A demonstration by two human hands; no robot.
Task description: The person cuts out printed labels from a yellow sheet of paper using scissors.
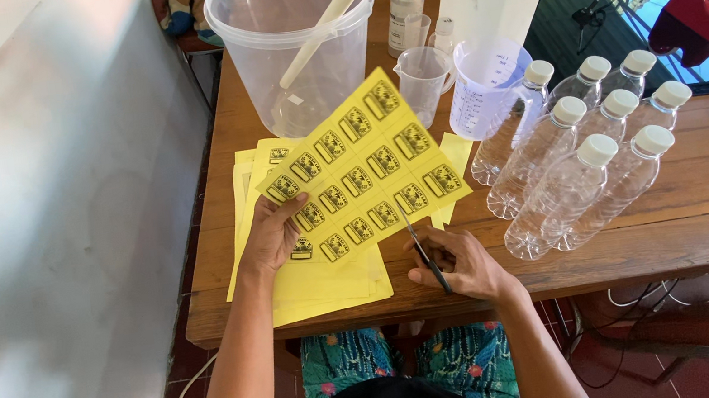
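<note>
Right hand [464, 265] at the tabletop's [704, 217] near edge, fingers closed on a thin dark blade tool [425, 254], tip at the label sheet's [360, 169] lower edge. Left hand [273, 235] pinches that yellow sheet's left corner, lifting it tilted above the stacked yellow sheets [320, 281], likely for clean cutting access. Capped clear bottles [582, 160] lie toward the right edge.
</note>
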